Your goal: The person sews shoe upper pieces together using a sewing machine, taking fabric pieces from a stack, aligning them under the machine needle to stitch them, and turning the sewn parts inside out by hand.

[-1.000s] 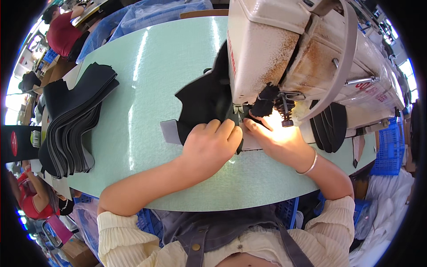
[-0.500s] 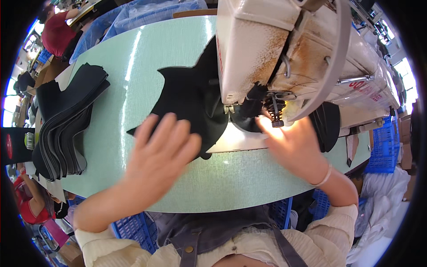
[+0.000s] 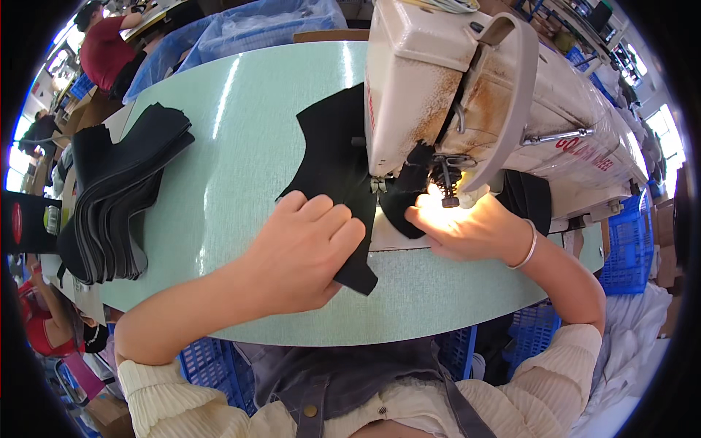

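Under the needle area of a white, rust-stained sewing machine (image 3: 409,80) lies a black fabric piece (image 3: 328,153) with curved edges. My left hand (image 3: 303,248) has its fingers curled closed on the near-left part of that piece, and a corner pokes out below the knuckles. To the right of the presser foot (image 3: 377,185), my right hand (image 3: 471,228) pinches the edge of a smaller black section (image 3: 400,212), lit by the machine's lamp. Whether this section is joined to the larger piece is hidden at the foot. Some right fingertips are lost in glare.
A thick stack of black cut pieces (image 3: 109,204) stands on the green tabletop (image 3: 241,109) at left. More black pieces (image 3: 527,197) lie right, beside the machine. Blue crates (image 3: 624,255) flank the table. A person in red (image 3: 106,51) sits far left.
My left hand has closed on the black piece and pulled its near part rightward and toward me. My right hand stays beside the needle, its fingers now pinched at the edge.
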Action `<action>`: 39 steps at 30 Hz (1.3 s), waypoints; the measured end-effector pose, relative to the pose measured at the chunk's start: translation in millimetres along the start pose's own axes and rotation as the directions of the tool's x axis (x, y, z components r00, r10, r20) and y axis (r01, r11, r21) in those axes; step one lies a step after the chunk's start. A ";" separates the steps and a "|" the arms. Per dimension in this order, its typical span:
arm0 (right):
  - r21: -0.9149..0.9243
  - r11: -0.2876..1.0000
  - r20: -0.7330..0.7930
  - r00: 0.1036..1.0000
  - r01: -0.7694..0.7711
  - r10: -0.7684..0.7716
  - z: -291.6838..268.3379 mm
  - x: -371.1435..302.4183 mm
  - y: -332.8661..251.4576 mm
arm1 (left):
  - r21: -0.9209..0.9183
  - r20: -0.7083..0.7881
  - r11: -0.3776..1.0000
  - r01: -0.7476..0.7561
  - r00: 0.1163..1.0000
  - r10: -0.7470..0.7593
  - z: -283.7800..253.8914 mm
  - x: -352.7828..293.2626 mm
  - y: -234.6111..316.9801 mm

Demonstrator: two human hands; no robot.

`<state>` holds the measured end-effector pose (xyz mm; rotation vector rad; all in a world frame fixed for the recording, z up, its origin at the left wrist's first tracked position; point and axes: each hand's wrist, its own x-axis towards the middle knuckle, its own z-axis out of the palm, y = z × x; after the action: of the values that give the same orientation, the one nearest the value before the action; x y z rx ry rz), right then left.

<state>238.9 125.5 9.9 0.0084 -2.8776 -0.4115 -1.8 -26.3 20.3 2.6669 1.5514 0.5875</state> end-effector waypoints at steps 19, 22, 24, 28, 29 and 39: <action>0.127 0.951 -0.070 0.954 -0.281 0.292 7.4 13.8 -47.4 | 0.173 -0.144 0.985 -0.003 0.989 0.028 45.0 2.5 9.6; 0.128 0.954 -0.065 0.958 -0.271 0.281 5.2 14.3 -51.1 | 0.118 -0.203 0.993 -0.004 0.979 0.028 49.8 3.5 8.9; 0.115 0.951 -0.059 0.954 -0.286 0.294 5.0 14.5 -53.1 | 0.110 -0.215 0.994 -0.001 0.976 0.024 50.6 3.2 9.2; 0.077 0.951 -0.076 0.949 -0.301 0.306 9.0 15.6 -54.4 | 0.063 -0.132 0.997 0.044 0.991 -0.035 49.6 -0.3 11.1; 0.067 0.952 -0.089 0.949 -0.298 0.303 10.7 16.3 -53.5 | 0.062 -0.138 0.997 0.048 0.990 -0.039 49.9 -0.4 11.0; -0.010 0.957 -0.083 0.954 -0.289 0.287 12.2 19.0 -51.7 | 0.062 -0.227 0.998 0.026 0.974 -0.012 54.7 6.5 2.1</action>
<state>216.2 78.5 -11.5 -0.3853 -2.7360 -0.3755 20.2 -11.9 -28.2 2.7096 1.6739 0.8839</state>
